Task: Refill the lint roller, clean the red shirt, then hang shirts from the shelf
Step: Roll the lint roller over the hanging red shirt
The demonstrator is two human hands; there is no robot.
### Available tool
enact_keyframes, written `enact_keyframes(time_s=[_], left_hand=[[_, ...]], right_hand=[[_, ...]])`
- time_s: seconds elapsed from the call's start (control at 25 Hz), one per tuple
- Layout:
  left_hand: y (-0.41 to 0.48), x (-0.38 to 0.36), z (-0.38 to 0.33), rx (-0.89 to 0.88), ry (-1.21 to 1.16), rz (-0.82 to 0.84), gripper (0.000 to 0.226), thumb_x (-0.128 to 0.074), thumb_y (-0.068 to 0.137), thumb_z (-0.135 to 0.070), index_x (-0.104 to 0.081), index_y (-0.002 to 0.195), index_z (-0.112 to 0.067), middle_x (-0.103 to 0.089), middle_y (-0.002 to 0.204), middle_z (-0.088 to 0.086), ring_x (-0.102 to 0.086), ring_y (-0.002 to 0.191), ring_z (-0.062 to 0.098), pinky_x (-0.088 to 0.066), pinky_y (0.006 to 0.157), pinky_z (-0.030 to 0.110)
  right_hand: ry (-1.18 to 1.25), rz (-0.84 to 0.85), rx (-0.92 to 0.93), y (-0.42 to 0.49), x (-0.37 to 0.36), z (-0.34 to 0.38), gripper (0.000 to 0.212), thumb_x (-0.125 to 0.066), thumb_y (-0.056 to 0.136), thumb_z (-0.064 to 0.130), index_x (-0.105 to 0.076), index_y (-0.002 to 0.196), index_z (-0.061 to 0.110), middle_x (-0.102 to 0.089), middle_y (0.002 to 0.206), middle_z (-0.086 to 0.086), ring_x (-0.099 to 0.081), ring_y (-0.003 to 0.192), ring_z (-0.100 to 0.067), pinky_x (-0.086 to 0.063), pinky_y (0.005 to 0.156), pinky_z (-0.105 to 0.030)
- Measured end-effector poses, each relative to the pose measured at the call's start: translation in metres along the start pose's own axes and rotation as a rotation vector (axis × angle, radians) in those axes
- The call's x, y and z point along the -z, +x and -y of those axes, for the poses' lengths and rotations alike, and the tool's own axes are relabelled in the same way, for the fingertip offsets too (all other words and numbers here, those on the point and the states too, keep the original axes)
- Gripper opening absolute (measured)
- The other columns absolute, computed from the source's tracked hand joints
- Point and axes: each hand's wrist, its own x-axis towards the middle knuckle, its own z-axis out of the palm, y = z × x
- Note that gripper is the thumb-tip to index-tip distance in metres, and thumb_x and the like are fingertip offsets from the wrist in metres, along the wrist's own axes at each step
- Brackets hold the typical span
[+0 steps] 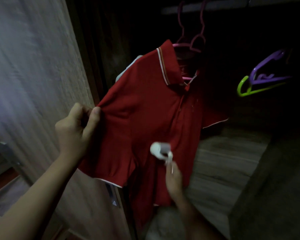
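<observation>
Far left: wooden door (33, 84), blurred. Next, left hand (74, 129): clenched tight, thumb and curled fingers pinching the shirt (145, 115) at the near sleeve's upper edge, pulling the fabric out flat toward the door. Shirt itself: red polo, white-trimmed collar, hung on a pink hanger (187, 46) inside the dark wardrobe, front panel facing out, stretched between hanger and pinch. Step in hand, by the look of it: cleaning. Refill presumably done, hanging from the shelf not yet begun. Centre-low: roller (160, 148), white head on or just off the lower chest of the shirt, left of the placket; contact hard to confirm through the motion blur. Below that, right hand (174, 179): wrapped round the roller handle, fingers closed on it, exact finger layout smeared. Next move, as a judgement: needs the fabric held taut by the pinch while rolling in straight strokes across the panel, then re-pinching lower or at the other sleeve to cover the rest. Too slack risks dragging the cloth or swinging the hanger. Right side: purple hanger (267, 70) and green hanger (246, 89), bare, overlapping in the dark, well apart from the shirt; likely candidates for the later shirts. Below them: wooden board (223, 161), dim.
</observation>
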Motion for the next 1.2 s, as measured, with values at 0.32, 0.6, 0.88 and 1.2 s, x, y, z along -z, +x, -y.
enact_keyframes(time_s=[0.32, 0.6, 0.88, 1.2], left_hand=[[0.002, 0.001, -0.003, -0.028, 0.005, 0.018, 0.037, -0.05, 0.088, -0.037, -0.048, 0.067, -0.007, -0.046, 0.052, 0.0, -0.044, 0.056, 0.011, -0.028, 0.049, 0.024], [0.001, 0.003, -0.001, -0.017, -0.039, 0.044, 0.031, -0.049, 0.089, -0.038, -0.045, 0.068, -0.016, -0.047, 0.052, -0.008, -0.049, 0.056, 0.009, -0.031, 0.051, 0.011], [0.001, 0.004, -0.003, 0.008, -0.035, 0.062, 0.036, -0.05, 0.086, -0.039, -0.047, 0.065, -0.01, -0.046, 0.05, 0.005, -0.047, 0.059, 0.016, -0.03, 0.05, 0.024], [0.004, 0.008, -0.001, -0.029, -0.067, 0.076, 0.03, -0.048, 0.09, -0.035, -0.043, 0.068, -0.015, -0.038, 0.049, -0.007, -0.041, 0.053, 0.012, -0.029, 0.049, 0.018]], right_hand=[[0.101, 0.012, 0.383, 0.012, 0.006, 0.112, 0.021, -0.034, 0.092, 0.039, -0.046, 0.077, 0.03, -0.045, 0.058, 0.009, -0.045, 0.052, 0.0, -0.033, 0.053, -0.023], [0.005, 0.217, 0.093, -0.074, -0.022, 0.004, 0.055, -0.034, 0.082, 0.07, -0.06, 0.108, 0.029, -0.069, 0.098, 0.016, -0.061, 0.092, 0.009, -0.044, 0.079, -0.013], [0.133, -0.087, 0.396, 0.014, 0.008, 0.18, 0.025, -0.035, 0.095, 0.039, -0.044, 0.074, 0.028, -0.043, 0.054, 0.01, -0.044, 0.048, -0.003, -0.037, 0.05, -0.028], [0.016, 0.063, 0.285, -0.129, -0.028, 0.103, 0.061, -0.02, 0.076, 0.08, -0.054, 0.112, 0.044, -0.058, 0.078, 0.034, -0.057, 0.084, 0.018, -0.041, 0.073, -0.007]])
